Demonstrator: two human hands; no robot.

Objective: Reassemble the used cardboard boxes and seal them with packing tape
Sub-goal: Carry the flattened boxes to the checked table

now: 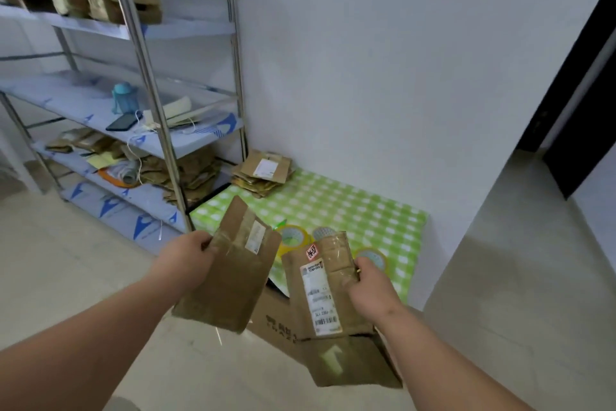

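Two flattened cardboard boxes are held above the floor. The left box [230,270] is pinched at its edge by the left hand [186,260]; the labelled box [320,290] is gripped at its side by the right hand [370,290], fingers curled. Both are judged light, thin and bendable, with slick old tape; folded edges offer the best hold. Tape rolls [293,239], beyond the fingertips, are partly hidden.

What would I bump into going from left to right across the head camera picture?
Metal shelf → left hand → plain flat box → labelled flat box → right hand → dark doorway.
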